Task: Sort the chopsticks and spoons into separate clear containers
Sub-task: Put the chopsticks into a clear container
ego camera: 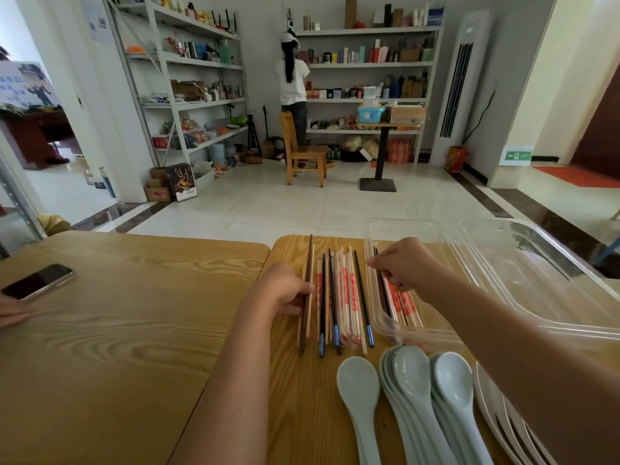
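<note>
Head view: left hand (285, 293) pinches light, stiff brown chopsticks (303, 330) mid-shaft beside the clear container (379, 325); over it the right hand (402, 266) seemingly pinches a dark chopstick (383, 297).

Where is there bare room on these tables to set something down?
The left table is bare wood between the phone and the left hand. The right-hand clear container looks empty. The right table is crowded: loose chopsticks, spoons and plates fill it, with only thin strips of wood between them.
</note>
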Available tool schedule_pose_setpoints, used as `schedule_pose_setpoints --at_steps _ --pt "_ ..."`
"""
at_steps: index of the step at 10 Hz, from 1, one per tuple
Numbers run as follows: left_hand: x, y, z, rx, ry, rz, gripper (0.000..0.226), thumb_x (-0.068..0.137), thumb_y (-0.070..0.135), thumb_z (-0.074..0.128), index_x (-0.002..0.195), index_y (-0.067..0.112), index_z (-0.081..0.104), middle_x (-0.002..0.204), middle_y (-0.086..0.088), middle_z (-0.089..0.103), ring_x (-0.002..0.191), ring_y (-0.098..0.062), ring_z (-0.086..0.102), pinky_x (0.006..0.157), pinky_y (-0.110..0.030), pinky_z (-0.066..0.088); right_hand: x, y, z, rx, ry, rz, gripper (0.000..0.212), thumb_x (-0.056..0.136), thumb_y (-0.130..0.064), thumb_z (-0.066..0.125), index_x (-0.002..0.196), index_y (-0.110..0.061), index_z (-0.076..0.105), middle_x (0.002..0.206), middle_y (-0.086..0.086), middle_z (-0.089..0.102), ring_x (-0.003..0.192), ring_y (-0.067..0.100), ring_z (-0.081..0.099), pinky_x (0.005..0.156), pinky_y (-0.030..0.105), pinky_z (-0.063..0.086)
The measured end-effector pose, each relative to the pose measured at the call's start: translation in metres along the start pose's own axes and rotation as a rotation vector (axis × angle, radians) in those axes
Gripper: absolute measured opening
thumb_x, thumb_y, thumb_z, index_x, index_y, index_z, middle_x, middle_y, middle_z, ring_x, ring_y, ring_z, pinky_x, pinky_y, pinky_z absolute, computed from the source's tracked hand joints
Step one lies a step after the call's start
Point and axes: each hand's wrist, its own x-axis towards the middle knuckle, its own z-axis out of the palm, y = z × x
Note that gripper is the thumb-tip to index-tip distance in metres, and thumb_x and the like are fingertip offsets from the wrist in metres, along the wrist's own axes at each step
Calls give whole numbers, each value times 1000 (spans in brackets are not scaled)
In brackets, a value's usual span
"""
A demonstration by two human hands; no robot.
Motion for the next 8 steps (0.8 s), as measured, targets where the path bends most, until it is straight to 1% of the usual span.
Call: schedule_pose_setpoints --at_steps 1,2,3,4,5,6,7,8 --pt "-5 4 -2 -48 -30 35 18 91 16 68 103 2 65 91 -9 76 78 -18 75 62 -29 60 -4 -6 9 52 -30 -38 32 88 -23 71 97 7 69 60 6 53 40 10 41 41 21 40" --pt "-12 10 -4 -113 -91 94 18 91 16 68 103 2 67 87 -7 77 75 -16 75 62 -29 59 -8 -14 19 76 -61 -59 35 89 -28 70 97 6 70 59 5 52 40 10 40 42 21 39" --pt "-22 23 -4 -170 -165 177 19 91 17 68 105 4 67 91 -6 77 82 -16 75 67 -30 60 -13 -26 24 114 -137 -25 34 90 -33 68 87 1 68 57 3 49 43 11 39 43 21 37" --pt "-27 29 -7 -143 -184 220 18 91 17 68 104 5 69 92 -7 77 85 -17 75 74 -32 61 -14 -33 29 300 -211 -43 17 90 -23 69 85 -7 64 62 1 53 47 8 45 44 18 38" --pt "-27 19 -19 135 93 171 20 93 23 66 107 9 68 102 -5 73 91 -19 71 84 -35 59 -9 -33 24 326 -178 -80 14 88 -17 68 79 -8 63 61 0 54 50 7 48 45 17 39" --pt "7 -22 -32 372 261 -6 45 88 33 70 124 7 61 120 -11 65 109 -31 63 99 -48 50 1 -37 -5 290 -56 -72 19 89 -19 67 76 -7 62 64 2 54 51 8 47 46 19 39" --pt "3 -26 -30 485 235 -69 36 87 28 71 114 7 62 101 -8 65 94 -27 66 89 -44 54 9 -37 -46 301 39 25 18 92 -17 65 88 0 65 67 5 55 47 8 41 36 17 34" --pt "7 -23 -22 496 212 -58 25 87 24 71 103 7 63 93 -6 65 83 -22 66 78 -37 56 16 -33 -79 234 99 34 17 94 -11 61 92 6 64 64 7 49 42 10 35 30 16 27"
